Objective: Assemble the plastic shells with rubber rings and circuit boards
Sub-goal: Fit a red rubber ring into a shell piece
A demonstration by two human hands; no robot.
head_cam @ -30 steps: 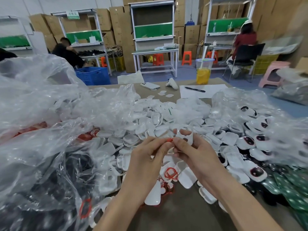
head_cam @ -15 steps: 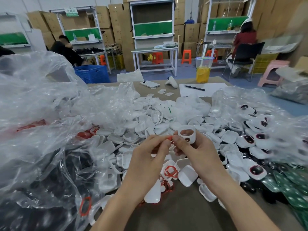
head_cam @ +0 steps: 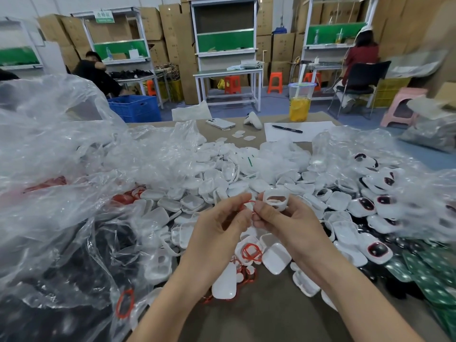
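My left hand [head_cam: 219, 228] and my right hand [head_cam: 288, 223] meet above a heap of white plastic shells [head_cam: 222, 183]. Between their fingertips they pinch a thin red rubber ring [head_cam: 248, 206]. My right hand also grips a white shell [head_cam: 275, 199] with an oval hole, held upright behind its fingers. More red rings [head_cam: 251, 253] lie in a shell just below my hands. Shells with dark inserts [head_cam: 367, 206] lie at the right. Green circuit boards [head_cam: 429, 280] lie at the lower right.
Big clear plastic bags [head_cam: 61, 169] fill the left side, one with a red ring [head_cam: 124, 303] inside. At the table's far end lie a phone [head_cam: 220, 123], a pen [head_cam: 287, 129] on paper and a cup of yellow drink [head_cam: 299, 102]. People sit at benches behind.
My hands have stayed together over the heap. The white shell in my right hand has turned more upright, and the red ring now shows stretched between the fingertips.
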